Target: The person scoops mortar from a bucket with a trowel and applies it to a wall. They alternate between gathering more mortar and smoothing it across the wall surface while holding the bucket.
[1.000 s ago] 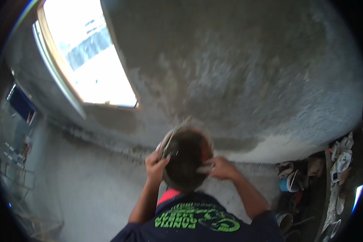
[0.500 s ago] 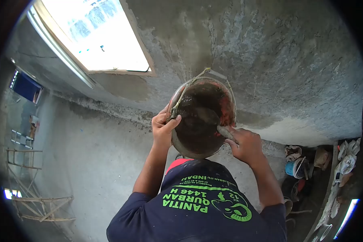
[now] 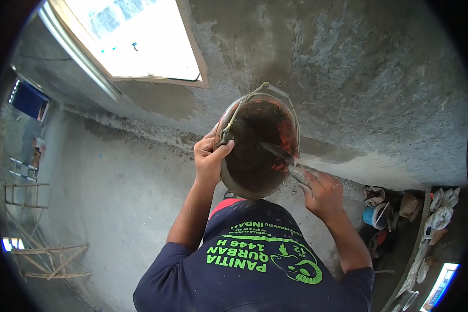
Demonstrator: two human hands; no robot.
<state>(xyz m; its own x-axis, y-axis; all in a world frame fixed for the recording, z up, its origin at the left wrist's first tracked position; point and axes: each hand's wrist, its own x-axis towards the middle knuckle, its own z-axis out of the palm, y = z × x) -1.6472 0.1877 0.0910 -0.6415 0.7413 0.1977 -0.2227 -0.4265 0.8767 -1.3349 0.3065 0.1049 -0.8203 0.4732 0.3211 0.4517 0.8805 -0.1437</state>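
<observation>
A round bucket (image 3: 252, 184) with a wet, dark inside and reddish patches is tilted so its mouth faces me. My left hand (image 3: 209, 161) grips its left rim, thumb over the edge beside the wire handle. In my right hand (image 3: 322, 192) is the handle of a trowel (image 3: 278, 151), held at the lower right rim. The trowel's blade reaches into the bucket. Its contents are too dark to make out.
A rough plastered wall (image 3: 348, 88) stands ahead, with a bright window (image 3: 140, 47) at upper left. Wooden trestles (image 3: 49, 260) stand at lower left on the concrete floor (image 3: 125, 203). A blue and white bucket (image 3: 375, 216) and several bags (image 3: 442, 210) lie at right.
My right hand has moved slightly right and down, and the trowel blade now shows more clearly inside the bucket. My left hand still holds the rim. The view has shifted a little.
</observation>
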